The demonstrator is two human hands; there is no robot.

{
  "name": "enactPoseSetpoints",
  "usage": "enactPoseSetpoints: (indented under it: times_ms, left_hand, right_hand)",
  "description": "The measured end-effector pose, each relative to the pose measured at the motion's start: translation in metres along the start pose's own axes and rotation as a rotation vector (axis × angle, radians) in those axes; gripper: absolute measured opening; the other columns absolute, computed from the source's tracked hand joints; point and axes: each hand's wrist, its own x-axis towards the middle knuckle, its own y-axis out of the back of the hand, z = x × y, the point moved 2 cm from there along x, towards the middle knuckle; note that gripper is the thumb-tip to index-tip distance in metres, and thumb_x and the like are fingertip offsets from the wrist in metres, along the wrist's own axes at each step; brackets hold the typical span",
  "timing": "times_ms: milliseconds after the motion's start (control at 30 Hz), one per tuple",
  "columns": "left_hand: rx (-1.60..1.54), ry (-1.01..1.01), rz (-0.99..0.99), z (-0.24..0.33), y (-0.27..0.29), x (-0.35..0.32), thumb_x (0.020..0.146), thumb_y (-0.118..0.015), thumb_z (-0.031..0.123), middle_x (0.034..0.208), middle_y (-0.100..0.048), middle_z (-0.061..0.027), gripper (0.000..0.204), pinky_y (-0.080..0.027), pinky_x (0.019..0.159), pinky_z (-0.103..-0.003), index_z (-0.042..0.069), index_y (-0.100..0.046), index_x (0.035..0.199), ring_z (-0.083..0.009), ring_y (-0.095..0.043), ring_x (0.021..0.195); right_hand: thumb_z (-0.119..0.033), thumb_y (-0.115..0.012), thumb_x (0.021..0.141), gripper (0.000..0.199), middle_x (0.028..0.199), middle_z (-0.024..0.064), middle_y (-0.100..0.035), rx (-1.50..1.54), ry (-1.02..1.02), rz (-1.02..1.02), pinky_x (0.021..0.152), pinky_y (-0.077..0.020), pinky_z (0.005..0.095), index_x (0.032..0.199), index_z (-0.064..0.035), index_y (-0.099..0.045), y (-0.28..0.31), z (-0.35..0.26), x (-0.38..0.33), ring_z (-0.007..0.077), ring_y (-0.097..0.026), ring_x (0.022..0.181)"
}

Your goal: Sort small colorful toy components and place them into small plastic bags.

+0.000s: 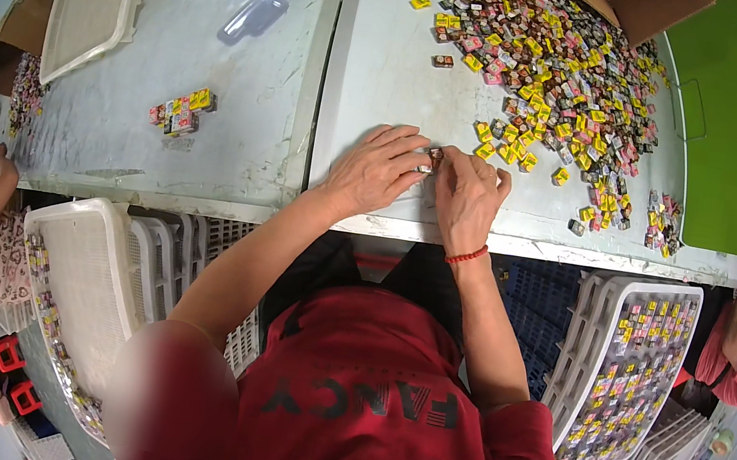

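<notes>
Block [434, 159] looked light and hard, easiest held by its sides; I had left fingers [400, 145] and right fingers [459, 169] pinched close around it.

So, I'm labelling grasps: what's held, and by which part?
A small brown-and-white piece is held between the fingertips of the left hand and right hand; partly covered, its exact gripped part can't be told.

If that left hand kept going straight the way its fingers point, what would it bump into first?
The left hand would most likely meet the small box at its fingertips, with the right hand just beyond; exact depth is unclear here.
</notes>
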Motion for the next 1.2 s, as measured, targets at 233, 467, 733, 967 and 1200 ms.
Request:
enactPoseSetpoints:
  times_ms: [233,467,733,967,1200]
  left_hand:
    - [0.000,-0.001,-0.005,0.002,0.003,0.001,0.080,-0.067,0.012,0.114,-0.062,-0.0115,0.018,-0.043,0.094,-0.041,0.003,-0.065,0.095,-0.0306,-0.054,0.113]
    - [0.030,-0.002,-0.005,0.003,0.004,0.000,0.080,-0.068,0.011,0.114,-0.062,-0.0124,0.017,-0.044,0.093,-0.041,0.002,-0.065,0.094,-0.0312,-0.054,0.114]
    - [-0.187,0.219,-0.027,-0.004,0.005,0.002,0.089,-0.057,0.013,0.112,-0.063,-0.0124,0.026,-0.045,0.091,-0.039,0.003,-0.057,0.113,-0.0317,-0.057,0.108]
    - [-0.312,0.527,0.093,-0.022,0.050,-0.010,0.096,-0.045,0.015,0.117,-0.061,-0.0161,0.029,-0.047,0.085,-0.037,0.006,-0.050,0.124,-0.0323,-0.060,0.099]
    - [0.222,0.273,-0.120,0.029,0.036,-0.052,0.084,-0.065,0.030,0.141,-0.040,-0.0164,0.061,-0.029,0.107,-0.049,-0.004,-0.044,0.130,-0.0384,-0.032,0.133]
  right_hand:
    - [-0.013,-0.063,0.083,0.025,0.087,0.0040,-0.060,-0.155,0.166,-0.081,0.095,-0.0359,0.0471,0.108,-0.0129,-0.064,0.005,-0.005,-0.001,0.0218,-0.060,0.084]
    - [-0.013,-0.063,0.083,0.019,0.083,0.0038,-0.060,-0.184,0.229,-0.039,0.093,-0.0371,0.0460,0.102,-0.0117,-0.067,0.003,-0.002,-0.005,0.0207,-0.059,0.082]
    - [-0.011,-0.064,0.083,0.011,0.084,0.0051,-0.062,-0.086,0.187,-0.059,0.093,-0.0375,0.0452,0.093,-0.0092,-0.065,0.007,0.002,0.001,0.0242,-0.060,0.082]
    - [-0.012,-0.063,0.084,0.028,0.107,0.0117,-0.061,0.029,0.241,-0.088,0.093,-0.0398,0.0426,0.112,-0.0060,-0.062,0.012,0.001,0.001,0.0293,-0.056,0.100]
    - [-0.040,-0.059,0.087,0.066,0.144,0.0146,-0.038,-0.073,0.364,-0.308,0.104,-0.0287,0.0552,0.138,-0.0015,-0.041,-0.004,-0.016,-0.020,0.0353,-0.035,0.132]
